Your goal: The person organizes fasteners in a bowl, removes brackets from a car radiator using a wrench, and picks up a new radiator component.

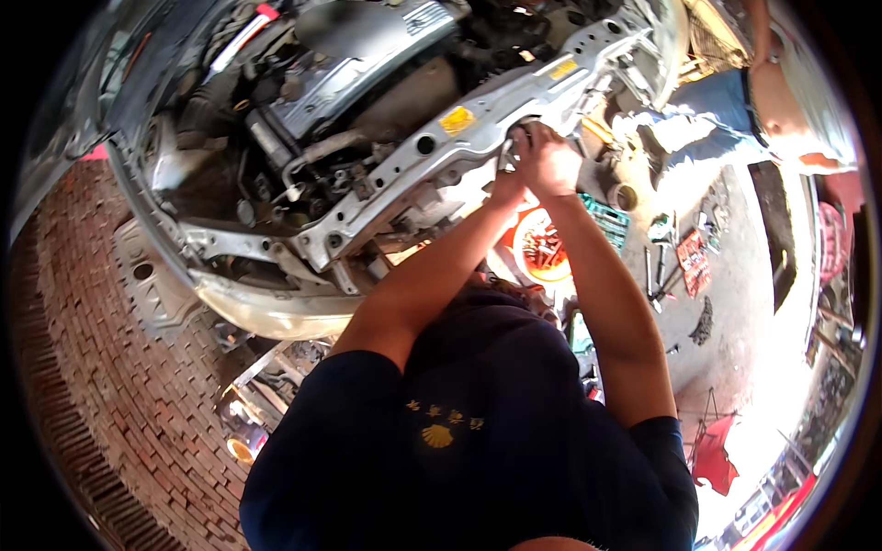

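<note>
Both my hands are together at the front edge of the car's grey metal front crossbar (395, 174), right of its middle. My right hand (551, 163) is closed, its fingers curled in by a small dark metal part (507, 156) at the bar. What it grips is hidden. Close beside and below it is my left hand (511, 191), its fingers mostly covered by the right hand and the bar. Below my hands, between my forearms, sits an orange-red basin (520, 241) with many small metal pieces in it.
The open engine bay with its engine cover (367, 78) lies beyond the bar. A green crate (606, 219), a red tool tray (694, 264) and loose tools lie on the floor at right. Another person in jeans (721, 106) is at far right. Brick paving (110, 340) spreads left.
</note>
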A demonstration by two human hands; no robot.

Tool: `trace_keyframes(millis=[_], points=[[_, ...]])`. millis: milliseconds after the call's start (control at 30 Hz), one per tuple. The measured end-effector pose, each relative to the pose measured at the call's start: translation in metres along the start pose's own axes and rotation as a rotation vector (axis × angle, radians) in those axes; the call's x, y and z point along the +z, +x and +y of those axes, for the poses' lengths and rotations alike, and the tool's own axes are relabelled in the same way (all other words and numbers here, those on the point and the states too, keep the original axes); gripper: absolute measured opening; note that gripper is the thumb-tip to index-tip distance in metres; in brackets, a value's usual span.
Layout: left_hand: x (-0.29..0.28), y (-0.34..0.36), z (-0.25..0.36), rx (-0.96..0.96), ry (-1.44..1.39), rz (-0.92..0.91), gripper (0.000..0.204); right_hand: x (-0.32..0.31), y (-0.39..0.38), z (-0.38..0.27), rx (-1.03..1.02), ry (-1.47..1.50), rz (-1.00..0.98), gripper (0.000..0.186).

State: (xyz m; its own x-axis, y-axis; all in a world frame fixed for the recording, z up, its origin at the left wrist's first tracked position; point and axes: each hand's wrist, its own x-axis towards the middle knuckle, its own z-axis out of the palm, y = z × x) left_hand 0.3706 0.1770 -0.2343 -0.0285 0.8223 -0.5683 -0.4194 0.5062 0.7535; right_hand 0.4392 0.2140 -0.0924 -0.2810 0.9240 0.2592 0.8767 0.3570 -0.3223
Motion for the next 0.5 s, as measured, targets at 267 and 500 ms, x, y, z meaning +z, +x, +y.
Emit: trace_keyframes(millis=[267,500], points=[[0.018,-0.013,0.012,-0.127,-0.222,-0.015,0.052,0.002,0.001,0.019,0.005,0.084,-0.008,0.039],[0.000,-0.002,-0.002,-0.104,0.024,0.057,0.068,-0.004,0.002,0.012,-0.086,0.094,0.179,0.036]])
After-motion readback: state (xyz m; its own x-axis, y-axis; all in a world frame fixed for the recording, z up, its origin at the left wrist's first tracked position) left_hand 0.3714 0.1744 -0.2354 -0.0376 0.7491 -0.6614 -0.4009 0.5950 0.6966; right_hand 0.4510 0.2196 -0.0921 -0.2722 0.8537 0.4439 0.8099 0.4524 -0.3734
